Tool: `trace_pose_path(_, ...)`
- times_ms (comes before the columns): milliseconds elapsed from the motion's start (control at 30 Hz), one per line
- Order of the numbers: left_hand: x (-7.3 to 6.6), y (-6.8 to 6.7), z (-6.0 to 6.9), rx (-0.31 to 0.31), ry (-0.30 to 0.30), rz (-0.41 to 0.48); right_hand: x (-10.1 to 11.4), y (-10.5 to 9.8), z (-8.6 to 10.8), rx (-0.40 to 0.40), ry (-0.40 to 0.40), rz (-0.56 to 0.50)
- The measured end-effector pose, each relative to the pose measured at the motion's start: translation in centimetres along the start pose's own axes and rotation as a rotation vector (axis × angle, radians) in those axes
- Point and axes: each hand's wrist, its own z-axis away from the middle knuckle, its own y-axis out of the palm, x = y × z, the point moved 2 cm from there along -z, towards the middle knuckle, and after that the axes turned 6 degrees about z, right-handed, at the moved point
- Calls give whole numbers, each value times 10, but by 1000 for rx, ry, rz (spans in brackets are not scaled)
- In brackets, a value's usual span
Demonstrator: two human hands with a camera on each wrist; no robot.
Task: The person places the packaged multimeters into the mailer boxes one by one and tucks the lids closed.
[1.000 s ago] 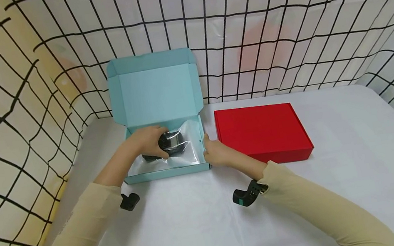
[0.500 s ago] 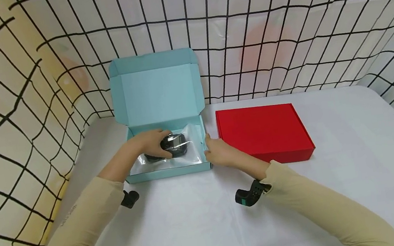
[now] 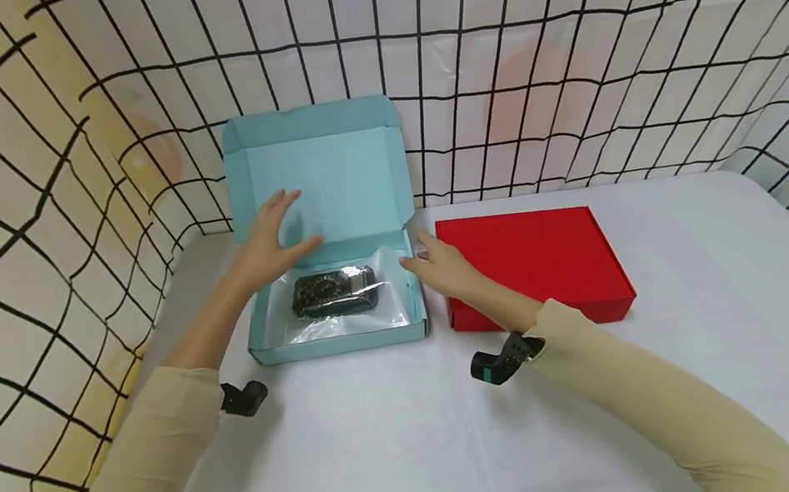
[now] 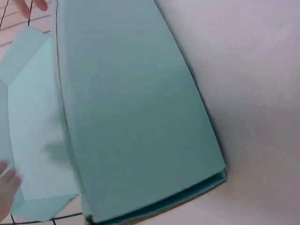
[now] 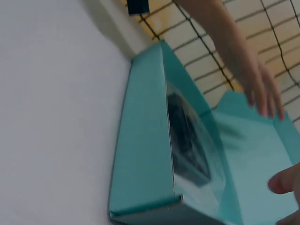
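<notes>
A light blue box (image 3: 340, 344) stands with its lid (image 3: 321, 181) raised. Inside lies a black device (image 3: 335, 292) in a clear plastic bag (image 3: 389, 289). The left hand (image 3: 266, 247) hovers over the box's left side with fingers spread, holding nothing; the right wrist view shows that hand (image 5: 248, 70) before the lid. At the box's right edge is the right hand (image 3: 445, 268), fingers extended; whether it touches the edge I cannot tell. In the left wrist view the box's front wall (image 4: 131, 108) fills the middle, with the left hand's fingers (image 4: 8, 180) at the lower left.
A closed red box (image 3: 533, 260) lies right of the blue box, partly behind the right hand. Both boxes rest on a white-covered table (image 3: 391, 440). Black wire mesh (image 3: 474, 58) rises behind the table and at both sides.
The left hand has let go of the bagged device and risen up and to the left. The device lies in the box. The right hand has shifted slightly upward along the box's right side.
</notes>
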Motion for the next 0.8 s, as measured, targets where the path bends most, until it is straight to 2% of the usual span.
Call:
trace_pose_path(100, 4, -9, 0, -260, 17, 51, -4, -7, -12, -81, 15, -70)
trace_pose_path(167, 7, -14, 0, -412, 26, 78, -7, -13, -22, -123, 10, -97)
trace_pose_path(233, 9, -18, 1, -511, 18, 105, -8, -20, -30, -143, 9, -109)
trace_pose_path(300, 11, -20, 1, -551, -9, 128, -8, -25, -35, -151, 14, -114)
trace_pose_path(367, 12, -22, 1, -554, -47, 141, -6, -30, -39, -142, 20, -128)
trace_pose_path(433, 14, -25, 1, -528, -102, 155, -3, -33, -41, -131, 21, -134)
trace_pose_path(567, 16, -28, 1, -428, -240, 212, 1, -37, -46, -104, 15, -180)
trace_pose_path(700, 15, -29, 6, -310, -342, 310, 6, -35, -49, -46, -28, -315)
trace_pose_path(800, 13, -31, 9, -266, -366, 381, 9, -33, -48, -5, -63, -422)
